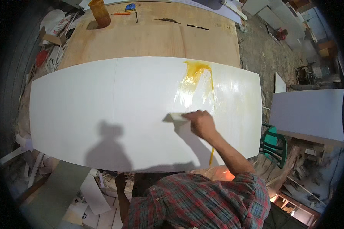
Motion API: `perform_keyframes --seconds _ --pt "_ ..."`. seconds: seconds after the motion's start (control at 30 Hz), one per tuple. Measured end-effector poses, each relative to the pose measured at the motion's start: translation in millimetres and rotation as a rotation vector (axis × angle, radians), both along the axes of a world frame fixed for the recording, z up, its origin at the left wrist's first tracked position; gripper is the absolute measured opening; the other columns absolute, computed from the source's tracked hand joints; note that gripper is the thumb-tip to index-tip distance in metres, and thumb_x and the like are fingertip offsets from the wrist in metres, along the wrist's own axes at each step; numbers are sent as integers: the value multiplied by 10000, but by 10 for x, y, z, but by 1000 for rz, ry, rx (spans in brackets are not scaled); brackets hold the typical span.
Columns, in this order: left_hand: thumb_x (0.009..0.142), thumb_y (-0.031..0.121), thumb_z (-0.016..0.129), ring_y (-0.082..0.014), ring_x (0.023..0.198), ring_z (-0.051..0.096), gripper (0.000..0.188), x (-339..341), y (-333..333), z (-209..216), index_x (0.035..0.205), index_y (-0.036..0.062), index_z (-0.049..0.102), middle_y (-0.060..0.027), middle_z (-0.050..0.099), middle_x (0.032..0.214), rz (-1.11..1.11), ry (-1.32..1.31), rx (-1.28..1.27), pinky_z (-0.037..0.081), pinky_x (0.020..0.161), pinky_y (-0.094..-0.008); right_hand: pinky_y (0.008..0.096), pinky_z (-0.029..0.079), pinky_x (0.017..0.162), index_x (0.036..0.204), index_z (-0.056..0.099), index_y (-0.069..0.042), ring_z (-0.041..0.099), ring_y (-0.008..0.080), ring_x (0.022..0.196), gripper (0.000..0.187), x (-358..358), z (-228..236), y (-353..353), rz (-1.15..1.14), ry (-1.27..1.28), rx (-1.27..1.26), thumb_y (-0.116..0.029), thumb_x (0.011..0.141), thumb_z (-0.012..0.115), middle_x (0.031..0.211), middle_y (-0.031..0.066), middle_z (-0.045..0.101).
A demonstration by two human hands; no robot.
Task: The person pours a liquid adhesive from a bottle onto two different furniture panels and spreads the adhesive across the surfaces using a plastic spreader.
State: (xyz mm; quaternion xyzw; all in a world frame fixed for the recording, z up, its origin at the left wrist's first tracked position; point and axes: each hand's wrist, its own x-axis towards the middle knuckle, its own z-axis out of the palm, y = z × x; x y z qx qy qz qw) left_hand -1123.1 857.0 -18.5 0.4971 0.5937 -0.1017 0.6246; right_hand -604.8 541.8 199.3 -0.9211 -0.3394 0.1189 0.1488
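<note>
My right hand [202,124] grips a flat, pale glue spreader [176,117] against a long white board [72,103]. Amber glue [197,72] lies thick near the board's far edge, right of the middle, and thins into streaks toward me. A narrow amber line of it runs down the board, passing behind my right forearm. To the right of that line the surface has a wet shine. My left hand [120,180] hangs low beside the near edge, in shade, its fingers loosely apart and nothing visible in them.
Beyond the board, a wooden tabletop [149,40] carries an amber-stained container [99,14], a blue tape measure [130,7], an orange pencil-like stick [120,13] and a thin dark strip [198,27]. A green chair [273,145] and another pale panel [309,114] stand right. Offcuts [95,192] clutter the lower left.
</note>
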Motion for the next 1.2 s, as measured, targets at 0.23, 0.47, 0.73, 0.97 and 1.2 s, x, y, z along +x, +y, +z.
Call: perform_keyframes --seconds 0.23,0.47,0.73,0.97,1.2 --pt "971 223 589 -197 805 690 344 -40 -107 59 1250 25 628 -111 712 1005 -68 6 83 518 621 -331 471 526 819 1221 671 -156 664 414 943 445 2158 -55 -502 -483 -162 177 -80 813 511 1011 273 662" --pt "966 285 611 -213 843 683 392 -283 -169 243 1291 67 622 -115 707 1032 23 26 22 515 649 -356 440 538 837 1163 710 -194 678 364 946 384 2101 -284 -207 -306 -255 -77 -116 840 518 1028 178 705" --pt "975 372 574 -262 963 660 465 -1128 77 -401 1324 65 584 -125 669 1147 78 -157 -268 504 759 -414 405 560 847 1125 734 -177 694 279 948 371 629 -127 -806 -6 -34 -284 -15 884 504 1082 76 721" --pt "966 475 568 -247 1006 667 560 -1726 419 -568 1297 25 588 -134 669 1166 -336 -105 72 527 773 -415 390 555 894 1148 719 -211 690 268 992 455 -1468 104 -1397 -166 101 -465 47 881 456 1146 82 701" --pt "928 487 630 -240 975 680 568 -2060 634 -803 1252 20 617 -139 675 1130 -162 -26 8 542 756 -378 374 531 717 1060 705 -59 628 251 771 356 -3176 99 -1956 -260 508 -636 -10 751 536 872 151 689"
